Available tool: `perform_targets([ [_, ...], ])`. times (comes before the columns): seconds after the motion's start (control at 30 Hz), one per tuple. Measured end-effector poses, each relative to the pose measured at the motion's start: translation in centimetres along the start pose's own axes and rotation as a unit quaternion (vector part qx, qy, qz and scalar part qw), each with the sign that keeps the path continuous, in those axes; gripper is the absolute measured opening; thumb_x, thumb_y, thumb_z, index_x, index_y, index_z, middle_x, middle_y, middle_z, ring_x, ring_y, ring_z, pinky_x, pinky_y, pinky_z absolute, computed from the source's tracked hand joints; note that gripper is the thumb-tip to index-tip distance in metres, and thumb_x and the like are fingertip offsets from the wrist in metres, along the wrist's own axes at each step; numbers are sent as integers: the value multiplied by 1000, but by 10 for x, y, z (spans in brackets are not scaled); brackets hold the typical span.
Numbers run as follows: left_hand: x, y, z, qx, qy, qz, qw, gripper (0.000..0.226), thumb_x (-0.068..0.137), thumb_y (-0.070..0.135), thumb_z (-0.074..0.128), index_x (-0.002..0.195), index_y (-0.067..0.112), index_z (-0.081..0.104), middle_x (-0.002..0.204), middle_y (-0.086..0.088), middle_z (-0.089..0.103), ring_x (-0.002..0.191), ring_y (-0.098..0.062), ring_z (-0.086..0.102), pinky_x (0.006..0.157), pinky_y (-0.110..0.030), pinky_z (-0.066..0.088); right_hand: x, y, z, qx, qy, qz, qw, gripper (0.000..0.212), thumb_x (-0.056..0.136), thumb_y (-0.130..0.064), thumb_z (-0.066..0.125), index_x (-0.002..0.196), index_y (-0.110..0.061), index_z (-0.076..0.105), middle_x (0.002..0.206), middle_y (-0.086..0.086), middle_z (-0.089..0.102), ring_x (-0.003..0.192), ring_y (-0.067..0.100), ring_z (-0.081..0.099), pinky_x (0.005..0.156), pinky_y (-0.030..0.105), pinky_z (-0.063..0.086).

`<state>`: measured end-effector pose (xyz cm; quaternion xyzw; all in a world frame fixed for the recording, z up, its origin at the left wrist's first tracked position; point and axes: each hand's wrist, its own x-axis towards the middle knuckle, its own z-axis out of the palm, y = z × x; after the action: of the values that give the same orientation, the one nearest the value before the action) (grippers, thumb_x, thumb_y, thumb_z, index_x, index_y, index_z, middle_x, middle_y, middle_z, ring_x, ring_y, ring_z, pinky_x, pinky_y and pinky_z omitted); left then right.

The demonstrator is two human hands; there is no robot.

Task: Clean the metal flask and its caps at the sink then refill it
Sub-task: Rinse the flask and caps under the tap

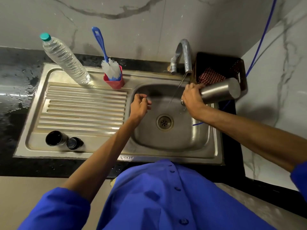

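My right hand (pixel 192 98) grips the metal flask (pixel 219 91) near its neck and holds it tipped on its side over the right part of the sink basin (pixel 166 143), mouth toward the basin, base pointing right. A thin stream of water runs from the tap (pixel 183 53) just left of that hand. My left hand (pixel 140 106) hovers over the basin's left side, fingers loosely curled, holding nothing. The two dark caps lie on the drainboard's front left: the larger cap (pixel 55 138) and the smaller cap (pixel 74 143).
A clear plastic water bottle (pixel 64 58) with a teal cap stands at the back of the drainboard (pixel 83 107). A blue-handled bottle brush (pixel 106 57) sits in a pink holder (pixel 114 82). A dark basket (pixel 239 67) with a checked cloth (pixel 210 77) lies right of the tap. A blue tube (pixel 264 34) runs down the wall.
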<state>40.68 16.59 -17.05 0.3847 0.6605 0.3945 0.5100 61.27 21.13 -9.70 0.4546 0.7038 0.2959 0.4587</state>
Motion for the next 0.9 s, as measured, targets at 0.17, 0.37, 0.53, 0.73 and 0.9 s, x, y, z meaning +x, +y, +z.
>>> perform_targets([
  [0.17, -3, -6, 0, 61, -39, -46, 996, 17, 107, 18, 50, 123, 12, 54, 99, -5, 73, 85, -19, 71, 69, -26, 51, 9, 0, -8, -67, -24, -30, 997, 33, 88, -20, 69, 120, -14, 66, 113, 20, 58, 105, 35, 56, 88, 51, 45],
  [0.37, -13, 16, 15, 265, -273, -33, 924, 51, 94, 37, 76, 136, 18, 55, 118, -2, 68, 100, -14, 66, 86, -28, 52, 25, 16, -18, 321, -127, 19, 938, 48, 76, -45, 76, 116, -20, 67, 113, 3, 67, 104, 25, 65, 79, 37, 47],
  [0.53, -40, 28, 67, 131, -332, -69, 932, 125, 63, 71, 90, 154, 20, 22, 136, -2, 61, 122, -17, 64, 108, -41, 54, 25, 0, -2, 770, -199, 124, 593, 43, 60, -45, 86, 86, -14, 74, 84, 1, 74, 68, 15, 66, 54, 23, 46],
  [0.73, -42, 18, 82, 171, -165, -67, 969, 108, 65, 41, 96, 142, 13, 27, 133, -13, 60, 121, -35, 65, 100, -46, 57, 19, -31, 9, 923, -249, 170, 238, 49, 69, -51, 79, 100, -13, 73, 93, 9, 76, 85, 24, 72, 69, 31, 55],
  [0.9, -19, 21, 54, 153, -180, -23, 971, 113, 53, 64, 84, 149, 34, 34, 136, -5, 58, 120, -27, 63, 103, -49, 56, 18, -31, 23, 964, -160, 173, 123, 44, 69, -33, 87, 103, -8, 74, 96, 12, 76, 82, 24, 76, 73, 38, 62],
])
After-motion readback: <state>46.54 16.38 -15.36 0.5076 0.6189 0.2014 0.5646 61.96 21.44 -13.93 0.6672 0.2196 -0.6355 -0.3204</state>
